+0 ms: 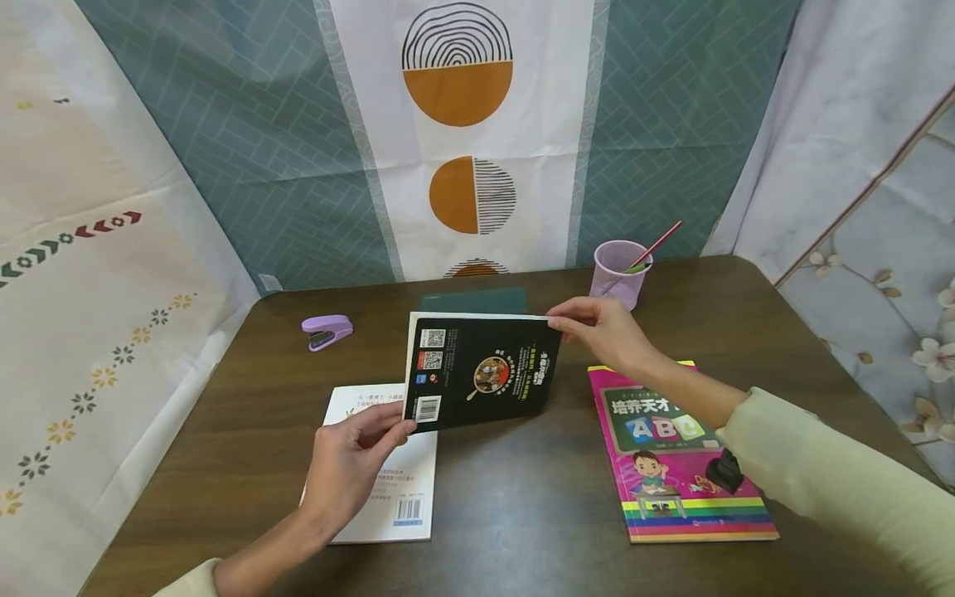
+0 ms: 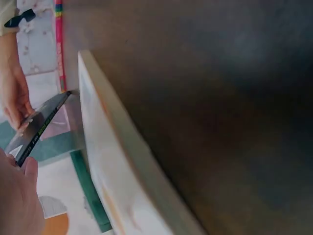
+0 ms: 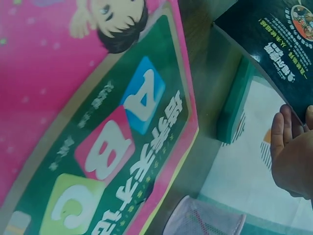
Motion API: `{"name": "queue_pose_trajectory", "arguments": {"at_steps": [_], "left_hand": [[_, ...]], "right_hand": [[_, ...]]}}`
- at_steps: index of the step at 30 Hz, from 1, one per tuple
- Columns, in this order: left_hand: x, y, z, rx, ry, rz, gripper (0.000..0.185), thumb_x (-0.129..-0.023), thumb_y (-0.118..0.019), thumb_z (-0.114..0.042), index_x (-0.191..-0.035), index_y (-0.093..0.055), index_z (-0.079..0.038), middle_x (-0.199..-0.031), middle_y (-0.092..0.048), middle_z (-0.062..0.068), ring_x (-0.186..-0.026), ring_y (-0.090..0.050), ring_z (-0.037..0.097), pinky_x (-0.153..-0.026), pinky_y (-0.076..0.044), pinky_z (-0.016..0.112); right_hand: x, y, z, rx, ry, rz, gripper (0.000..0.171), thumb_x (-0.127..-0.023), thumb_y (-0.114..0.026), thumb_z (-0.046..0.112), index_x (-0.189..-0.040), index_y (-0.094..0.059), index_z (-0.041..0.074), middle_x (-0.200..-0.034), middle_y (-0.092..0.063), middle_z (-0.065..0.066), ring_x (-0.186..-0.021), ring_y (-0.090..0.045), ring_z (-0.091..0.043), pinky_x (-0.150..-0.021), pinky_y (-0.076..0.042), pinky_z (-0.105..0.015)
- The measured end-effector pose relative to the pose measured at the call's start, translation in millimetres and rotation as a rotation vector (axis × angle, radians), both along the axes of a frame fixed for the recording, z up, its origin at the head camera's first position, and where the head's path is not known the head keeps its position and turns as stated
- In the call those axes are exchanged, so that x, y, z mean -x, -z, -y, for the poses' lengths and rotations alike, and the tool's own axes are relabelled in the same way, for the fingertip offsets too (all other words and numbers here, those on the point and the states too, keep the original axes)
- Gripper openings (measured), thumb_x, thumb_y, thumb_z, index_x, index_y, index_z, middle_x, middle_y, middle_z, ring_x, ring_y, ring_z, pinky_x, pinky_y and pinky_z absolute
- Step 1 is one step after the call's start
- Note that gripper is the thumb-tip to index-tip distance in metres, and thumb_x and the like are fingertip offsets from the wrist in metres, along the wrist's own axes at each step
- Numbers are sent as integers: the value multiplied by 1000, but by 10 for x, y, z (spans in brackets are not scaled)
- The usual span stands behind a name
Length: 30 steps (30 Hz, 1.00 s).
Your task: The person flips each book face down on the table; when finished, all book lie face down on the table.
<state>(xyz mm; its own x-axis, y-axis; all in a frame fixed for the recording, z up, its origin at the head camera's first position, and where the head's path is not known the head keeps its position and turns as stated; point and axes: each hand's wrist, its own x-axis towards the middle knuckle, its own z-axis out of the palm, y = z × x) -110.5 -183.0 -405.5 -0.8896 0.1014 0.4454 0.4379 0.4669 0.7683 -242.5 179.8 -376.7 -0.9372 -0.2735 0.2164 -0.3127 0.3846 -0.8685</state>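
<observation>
A thin black book [image 1: 485, 369], its barcode side facing me, is held up tilted above the table. My left hand [image 1: 351, 464] pinches its lower left corner, and my right hand [image 1: 608, 332] pinches the upper right corner. Below the left hand lies a white book [image 1: 410, 489], partly hidden by that hand and the black book. Under my right forearm is a pink ABC book [image 1: 619, 464], partly covered by the arm. In the right wrist view the right hand [image 3: 293, 152] is at the edge of the black book [image 3: 274, 49].
A purple stapler [image 1: 327, 330] sits at the back left of the brown table [image 1: 515, 506]. Behind the black book lies a dark green flat object [image 1: 477, 299], partly hidden. A lilac mesh pen cup [image 1: 619, 278] with a red pencil stands at the back right.
</observation>
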Motion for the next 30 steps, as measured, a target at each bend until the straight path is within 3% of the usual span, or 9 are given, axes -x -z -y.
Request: {"name": "queue_pose_trajectory", "arguments": {"at_steps": [6, 12, 14, 17, 24, 30], "left_hand": [[-77, 116, -14, -59, -42, 166, 21, -86, -86, 1, -106, -82, -6, -96, -82, 2, -79, -79, 25, -72, -62, 23], [-143, 192, -8, -54, -65, 225, 22, -85, -86, 2, -106, -82, -5, -97, -81, 3, -86, -80, 18, -73, -62, 24], [-153, 208, -7, -58, -68, 234, 24, -86, -86, 3, -108, -81, -4, -97, -81, 3, -87, -80, 18, -73, -62, 24], [-171, 230, -8, -61, -77, 259, 27, -85, -86, 5, -109, -79, -4, -94, -81, 3, -84, -79, 17, -73, -62, 24], [-229, 273, -33, -40, -85, 361, 31, -84, -87, 4, -111, -74, -6, -91, -81, 2, -80, -79, 12, -73, -61, 22], [-262, 293, -33, 0, -86, 411, 27, -85, -87, 2, -108, -76, -5, -91, -81, -1, -83, -78, 8, -77, -61, 20]], "right_hand": [[43, 6, 101, 27, -3, -13, 20, -98, -78, 10, -115, -80, -1, -102, -78, -15, -80, -70, -27, -80, -61, -32], [76, 20, 202, 29, -10, 2, 19, -97, -79, 11, -113, -80, 0, -102, -78, -15, -84, -68, -41, -77, -61, -30], [87, 20, 236, 30, -9, -2, 19, -97, -79, 11, -113, -81, 0, -102, -78, -14, -86, -68, -43, -79, -62, -35], [106, 14, 292, 24, -11, -17, 18, -97, -80, 10, -112, -81, 0, -102, -79, -14, -86, -69, -40, -79, -62, -37], [172, 38, 423, -28, -19, -61, 18, -96, -81, 14, -110, -83, 4, -101, -79, -8, -85, -71, -23, -77, -60, -23], [217, 76, 558, -80, -8, -91, 17, -95, -83, 16, -107, -84, 5, -97, -80, -5, -84, -71, -19, -75, -59, -27]]}}
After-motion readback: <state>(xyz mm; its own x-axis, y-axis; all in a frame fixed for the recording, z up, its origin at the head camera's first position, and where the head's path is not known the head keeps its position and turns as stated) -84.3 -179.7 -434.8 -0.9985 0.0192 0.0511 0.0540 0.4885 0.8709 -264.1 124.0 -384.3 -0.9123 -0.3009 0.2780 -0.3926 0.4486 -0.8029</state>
